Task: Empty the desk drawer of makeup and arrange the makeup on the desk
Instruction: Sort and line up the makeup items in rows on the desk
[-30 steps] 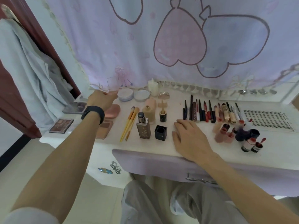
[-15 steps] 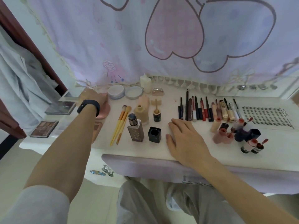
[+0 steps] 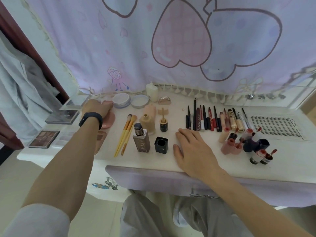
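Note:
Makeup lies in rows on the white desk (image 3: pixel 196 161). My left hand (image 3: pixel 95 108), with a black band on the wrist, lies over a pink compact (image 3: pixel 109 121) at the back left, its fingers curled over the compact's far end. My right hand (image 3: pixel 193 149) rests flat on the desk, fingers straight, between a black square cap (image 3: pixel 161 144) and the lip tints (image 3: pixel 230 146). Two yellow brushes (image 3: pixel 125 135), a foundation bottle (image 3: pixel 141 140) and a row of pencils and liners (image 3: pixel 210 119) lie around it. The lilac drawer front (image 3: pixel 150 176) sits under the desk edge.
Eyeshadow palettes (image 3: pixel 44 138) lie at the desk's left end. Two round jars (image 3: pixel 121 100) and a white bottle (image 3: pixel 152 91) stand by the curtain (image 3: pixel 171 48). A lash tray (image 3: pixel 275 126) lies at the right. Grey clothing (image 3: pixel 22 86) hangs at the left.
My left hand came down from the curtain's hem onto the pink compact. The camera tilted and moved nearer. My right hand stayed flat on the desk.

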